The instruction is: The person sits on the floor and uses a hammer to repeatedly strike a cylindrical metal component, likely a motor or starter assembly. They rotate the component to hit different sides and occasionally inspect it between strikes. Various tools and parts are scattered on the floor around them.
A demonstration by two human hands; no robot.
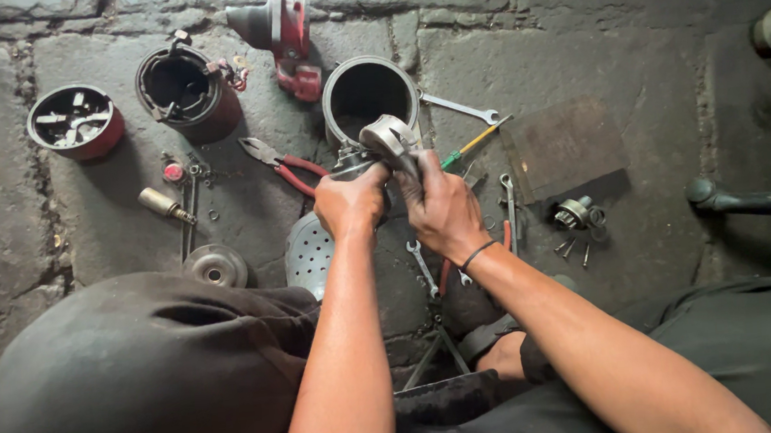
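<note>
Your left hand (350,201) and right hand (443,210) both close around a grey metal motor part (386,141), held above the stone floor (575,64). Its rounded end protrudes above your fingers, just before the open steel cylinder (369,94). Red-handled pliers (285,163) lie left.

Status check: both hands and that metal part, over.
Left hand and right hand both gripping the grey metal motor part, held above the stone floor. Steel cylinder, pliers and wrenches lie close below.

Red-handled pliers (282,164), a spanner (459,107) and a red cup (75,120) lie about.
</note>
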